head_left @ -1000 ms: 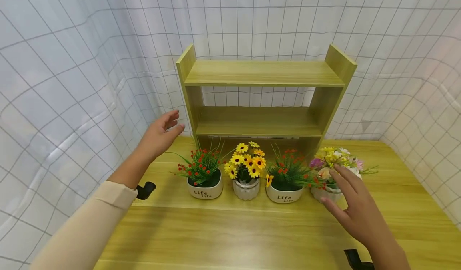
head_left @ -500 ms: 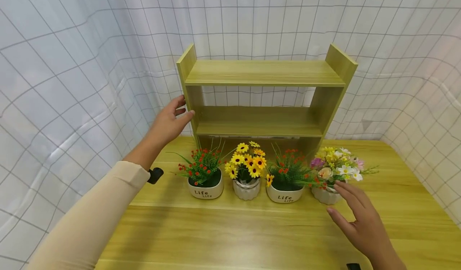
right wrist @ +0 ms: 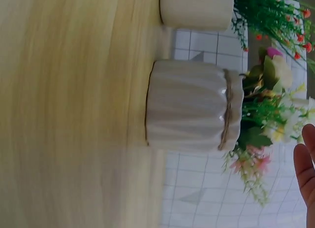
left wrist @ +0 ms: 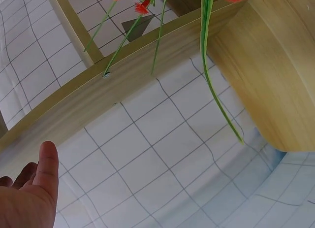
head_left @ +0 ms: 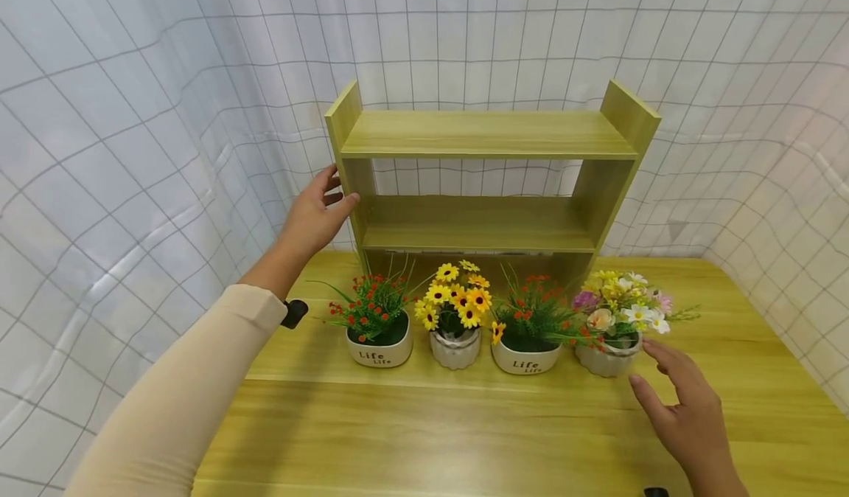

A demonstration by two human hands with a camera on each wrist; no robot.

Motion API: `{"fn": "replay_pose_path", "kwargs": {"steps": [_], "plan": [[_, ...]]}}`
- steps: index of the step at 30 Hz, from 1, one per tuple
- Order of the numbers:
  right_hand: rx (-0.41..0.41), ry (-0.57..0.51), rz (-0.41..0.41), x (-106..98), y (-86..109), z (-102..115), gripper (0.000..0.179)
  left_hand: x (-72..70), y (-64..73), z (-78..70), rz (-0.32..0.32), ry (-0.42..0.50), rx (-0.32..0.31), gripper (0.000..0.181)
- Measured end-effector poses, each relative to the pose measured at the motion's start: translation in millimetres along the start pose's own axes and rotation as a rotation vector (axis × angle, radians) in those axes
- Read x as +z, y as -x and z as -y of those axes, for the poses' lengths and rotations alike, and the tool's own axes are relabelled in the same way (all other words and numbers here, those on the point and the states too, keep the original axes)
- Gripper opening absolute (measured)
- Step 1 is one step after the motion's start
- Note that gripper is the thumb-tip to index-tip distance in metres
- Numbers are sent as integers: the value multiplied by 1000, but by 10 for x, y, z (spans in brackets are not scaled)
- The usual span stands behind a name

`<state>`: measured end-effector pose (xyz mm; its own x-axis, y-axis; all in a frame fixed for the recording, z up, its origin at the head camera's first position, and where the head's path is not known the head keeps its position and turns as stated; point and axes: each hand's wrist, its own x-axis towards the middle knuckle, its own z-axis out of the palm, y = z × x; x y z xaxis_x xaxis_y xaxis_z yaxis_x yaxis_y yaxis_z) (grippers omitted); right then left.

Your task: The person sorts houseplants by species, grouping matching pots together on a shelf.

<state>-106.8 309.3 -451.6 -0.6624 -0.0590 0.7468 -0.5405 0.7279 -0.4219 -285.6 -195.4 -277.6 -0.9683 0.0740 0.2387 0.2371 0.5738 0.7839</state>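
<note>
My left hand (head_left: 318, 213) is at the left side panel of a wooden shelf (head_left: 484, 224), its thumb over the panel's front edge in the head view. Whether it touches the wood I cannot tell; in the left wrist view the thumb (left wrist: 47, 166) points up beside the panel. My right hand (head_left: 690, 412) is held loosely, holding nothing, just in front of the rightmost pot, a white fluted pot (head_left: 606, 360) of mixed flowers (head_left: 626, 305). The right wrist view shows that ceramic pot (right wrist: 189, 107) from close by, with fingertips (right wrist: 303, 169) at the right edge.
Left of the mixed flowers stand a red-flowered "Life" planter (head_left: 526, 359), a white pot (head_left: 455, 349) of yellow daisies (head_left: 458, 296), and another "Life" planter (head_left: 379, 351). All stand on the wooden table (head_left: 424, 431) before the shelf. Grid-patterned curtain (head_left: 491, 40) surrounds the table.
My left hand has moved right and up to the shelf's left panel. My right hand has drawn back right and down from the mixed flowers, uncovering them. The pots and shelf stay put.
</note>
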Motion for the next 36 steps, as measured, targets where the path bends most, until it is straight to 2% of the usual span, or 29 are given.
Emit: {"fn": "replay_pose_path", "kwargs": {"steps": [7,13,17,20,27,36], "plan": [[138,32,5,-43,58,-119,56,4,-65,15,2,-39,-15,75],[240,56,38,-32,89,-185,52,25,-98,-12,-8,-22,-19,77],[298,69,66,-20,82,-220,49,83,-109,4,-15,3,5,72],[357,80,105,-24,72,-248,49,128,-107,36,-25,9,28,67],[526,42,257,-40,10,-284,65,197,-135,68,-53,54,24,82],[585,-29,300,53,-46,-292,75,218,-170,81,-95,45,22,82]]}}
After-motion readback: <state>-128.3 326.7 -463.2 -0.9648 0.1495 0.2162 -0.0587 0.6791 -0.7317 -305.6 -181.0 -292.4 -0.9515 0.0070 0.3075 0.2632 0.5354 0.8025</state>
